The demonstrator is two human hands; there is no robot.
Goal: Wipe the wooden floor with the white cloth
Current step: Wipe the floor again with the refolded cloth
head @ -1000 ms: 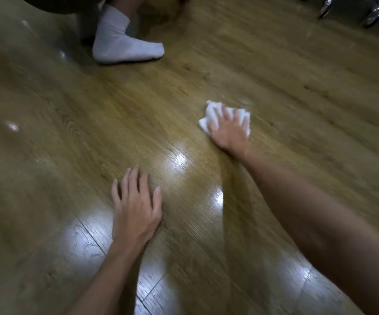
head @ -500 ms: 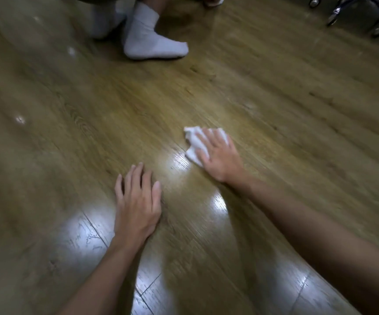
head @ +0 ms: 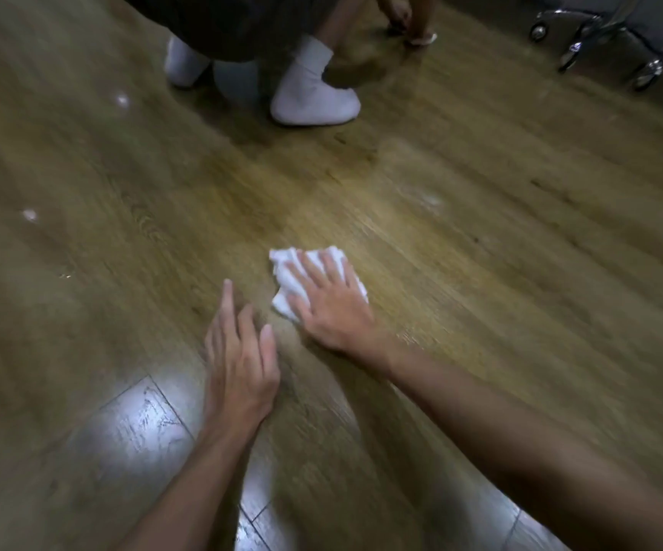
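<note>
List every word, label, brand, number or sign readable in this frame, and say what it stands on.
None: no readable text appears anywhere in the head view.
white cloth under the right hand: plain, no print visible.
white sock of another person: no logo visible.
wooden floor: only grain and glare; scuff marks near the left hand are not writing.
chair base: too blurred to show any label.

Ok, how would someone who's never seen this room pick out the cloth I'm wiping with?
Start from the wooden floor and find the two bare forearms reaching in from the bottom edge. The white cloth lies crumpled under the flat fingers of the right hand. The white socks farther back are also white, but on feet.
</note>
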